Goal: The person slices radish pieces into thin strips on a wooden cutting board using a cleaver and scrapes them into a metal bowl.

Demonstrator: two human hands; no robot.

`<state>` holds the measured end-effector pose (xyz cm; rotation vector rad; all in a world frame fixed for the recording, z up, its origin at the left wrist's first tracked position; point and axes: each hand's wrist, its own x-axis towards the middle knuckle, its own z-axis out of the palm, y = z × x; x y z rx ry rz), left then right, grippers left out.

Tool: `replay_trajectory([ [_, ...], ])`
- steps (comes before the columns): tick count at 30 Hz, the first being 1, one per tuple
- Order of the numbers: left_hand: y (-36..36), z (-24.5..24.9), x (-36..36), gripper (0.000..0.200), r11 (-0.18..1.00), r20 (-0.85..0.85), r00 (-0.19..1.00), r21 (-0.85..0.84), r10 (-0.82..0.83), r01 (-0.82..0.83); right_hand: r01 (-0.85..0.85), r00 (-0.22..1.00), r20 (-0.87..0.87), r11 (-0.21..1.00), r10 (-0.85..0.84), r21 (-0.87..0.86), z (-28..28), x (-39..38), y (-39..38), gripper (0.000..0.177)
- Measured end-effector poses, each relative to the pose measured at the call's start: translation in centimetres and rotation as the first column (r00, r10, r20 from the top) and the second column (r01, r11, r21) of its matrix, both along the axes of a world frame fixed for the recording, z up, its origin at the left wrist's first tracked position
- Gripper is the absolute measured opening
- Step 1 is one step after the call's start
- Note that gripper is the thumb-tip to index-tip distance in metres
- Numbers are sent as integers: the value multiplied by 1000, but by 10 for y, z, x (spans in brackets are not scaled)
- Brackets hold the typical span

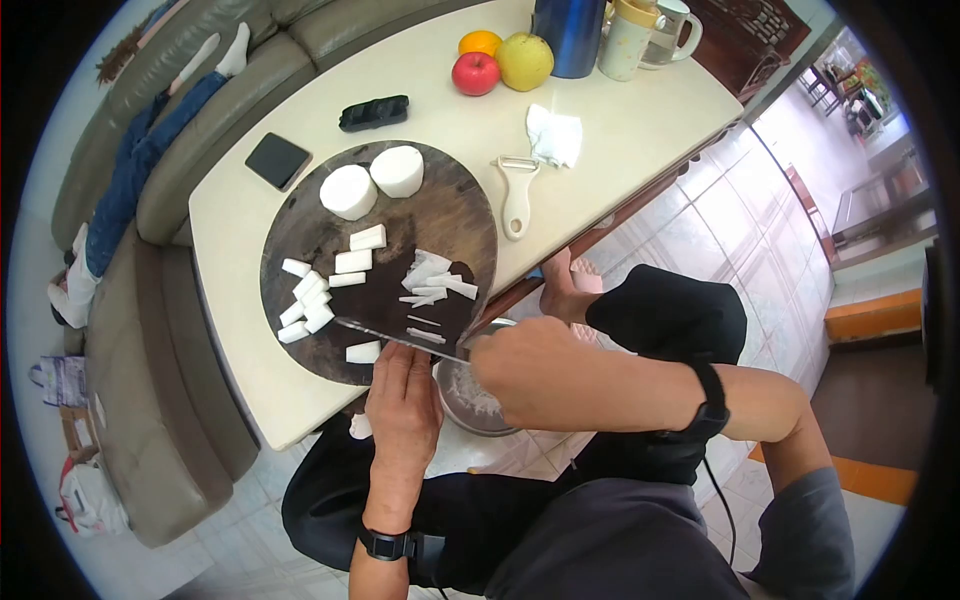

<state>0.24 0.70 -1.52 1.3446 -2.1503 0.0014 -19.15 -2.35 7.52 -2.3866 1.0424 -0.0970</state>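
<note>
My right hand (515,370) is closed around the handle of a kitchen knife (405,340), its blade lying across the near part of a round wooden cutting board (440,205). Just this side of the blade, my left hand (405,395) presses its fingers together on the board's edge; whatever lies under the fingertips is hidden. Beside them sits one white radish chunk (362,352). More radish sticks (312,295) are heaped at the left, with several blocks (352,262) mid-board. Thin radish slices (430,275) lie at the right. Two thick radish rounds (348,192) stand at the back.
A metal bowl (465,400) with pale shreds sits below the table edge, under my right hand. On the table (225,220) are a peeler (517,195), tissue (555,137), phone (278,161), black object (374,113), apple (475,74) and blue flask (568,40). A person lies on the sofa (165,400).
</note>
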Motion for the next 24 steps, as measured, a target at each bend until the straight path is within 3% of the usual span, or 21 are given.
replay_trajectory([
  [3, 0, -3, 3, 33, 1000, -27, 1000, 15, -5, 5, -34, 993, 110, 990, 50, -140, -7, 4, 8, 15],
  [5, 1, -5, 0, 29, 999, -56, 998, -12, 35, -35, 14, 999, -45, 1000, -15, -25, 2, -2, 12, 17],
  [7, -1, 0, 0, 28, 998, -49, 998, -50, 25, -28, 33, 998, -45, 999, -34, -11, 6, -14, 16, 14],
  [9, -3, 2, 1, 28, 1000, -154, 988, -23, 1, -5, 50, 998, -47, 999, -50, 0, 10, -24, 19, 13],
  [11, -4, 10, 1, 28, 999, -163, 987, -38, 10, -16, 214, 977, 8, 975, -214, 58, 11, -32, 24, 15],
  [12, -5, 14, 1, 28, 999, -174, 985, -45, 16, -24, 215, 976, 13, 975, -216, 50, 14, -36, 24, 15],
  [14, -9, 20, 2, 31, 1000, -165, 986, -25, 13, -18, 234, 931, 226, 945, -286, 229, 20, -45, 21, 15],
  [15, -11, 23, 2, 34, 1000, -159, 987, 5, 16, -15, 237, 929, 232, 946, -287, 222, 21, -49, 21, 15],
  [17, -14, 33, -1, 39, 998, -94, 996, 62, 1, 5, 266, 856, 223, 767, -467, 585, 21, -56, 22, 23],
  [18, -15, 37, -3, 44, 992, -32, 999, 128, -17, 21, 268, 853, 227, 768, -469, 582, 23, -59, 24, 23],
  [20, -16, 38, -4, 47, 985, 15, 999, 169, -30, 27, 289, 818, 174, 654, -548, 699, 29, -66, 29, 25],
  [24, -16, 37, -3, 47, 981, 73, 996, 191, -48, 34, 270, 780, 238, 653, -579, 707, 23, -78, 46, 25],
])
